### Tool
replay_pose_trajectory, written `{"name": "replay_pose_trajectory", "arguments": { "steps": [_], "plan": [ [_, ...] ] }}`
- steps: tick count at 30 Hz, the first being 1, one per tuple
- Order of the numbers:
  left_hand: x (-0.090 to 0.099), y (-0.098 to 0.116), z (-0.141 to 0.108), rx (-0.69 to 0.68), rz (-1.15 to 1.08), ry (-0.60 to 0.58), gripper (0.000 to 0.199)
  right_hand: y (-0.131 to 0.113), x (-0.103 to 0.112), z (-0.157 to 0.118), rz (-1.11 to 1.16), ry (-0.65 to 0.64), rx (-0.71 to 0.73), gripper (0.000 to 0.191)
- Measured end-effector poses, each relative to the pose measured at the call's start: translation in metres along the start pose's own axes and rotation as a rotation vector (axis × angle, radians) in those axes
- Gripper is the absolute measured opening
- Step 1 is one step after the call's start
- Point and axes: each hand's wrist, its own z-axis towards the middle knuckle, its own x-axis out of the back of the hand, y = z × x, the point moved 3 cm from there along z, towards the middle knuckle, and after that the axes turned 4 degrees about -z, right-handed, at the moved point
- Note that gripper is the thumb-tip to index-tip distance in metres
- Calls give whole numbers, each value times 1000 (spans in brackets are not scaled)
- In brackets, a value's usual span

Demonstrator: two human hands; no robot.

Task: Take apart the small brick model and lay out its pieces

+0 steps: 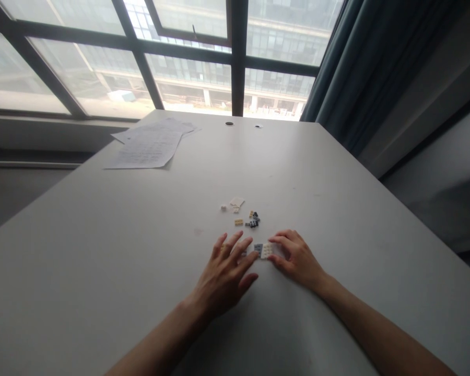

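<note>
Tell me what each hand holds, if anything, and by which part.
The right hand seems to hold the white studded piece by its right end; whether the left hand holds anything cannot be told.

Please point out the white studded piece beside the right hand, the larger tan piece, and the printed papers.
White studded piece (267, 251): head view, on its studded top.
Larger tan piece (238, 222): head view, middle of its visible surface.
Printed papers (149, 149): head view, on the front sheet's printed face.
</note>
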Motion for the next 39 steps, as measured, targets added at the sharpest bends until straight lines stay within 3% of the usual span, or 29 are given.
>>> {"name": "replay_pose_trajectory", "arguments": {
  "steps": [4, 8, 13, 19, 24, 30, 39],
  "plan": [
    [7, -7, -1, 71, -43, 100, 28, 2, 1, -1, 44, 38, -15, 25],
    [13, -34, -2, 270, -57, 193, 26, 4, 1, -2, 70, 87, -19, 20],
    [18, -86, 9, 505, -26, 150, 30, 4, 0, -1, 76, 121, -17, 17],
    [12, -118, 43, 539, 40, 87, 32, 4, -1, -2, 70, 145, -7, 16],
    [-1, -127, 57, 540, 45, 102, 31, 4, -1, -2, 77, 151, -14, 15],
    [-6, -131, 57, 530, 33, 105, 25, 0, 0, -1, 69, 143, -17, 15],
    [2, -109, 50, 484, 69, 178, 26, 0, -1, -2, 79, 141, -26, 14]
  ]
}}
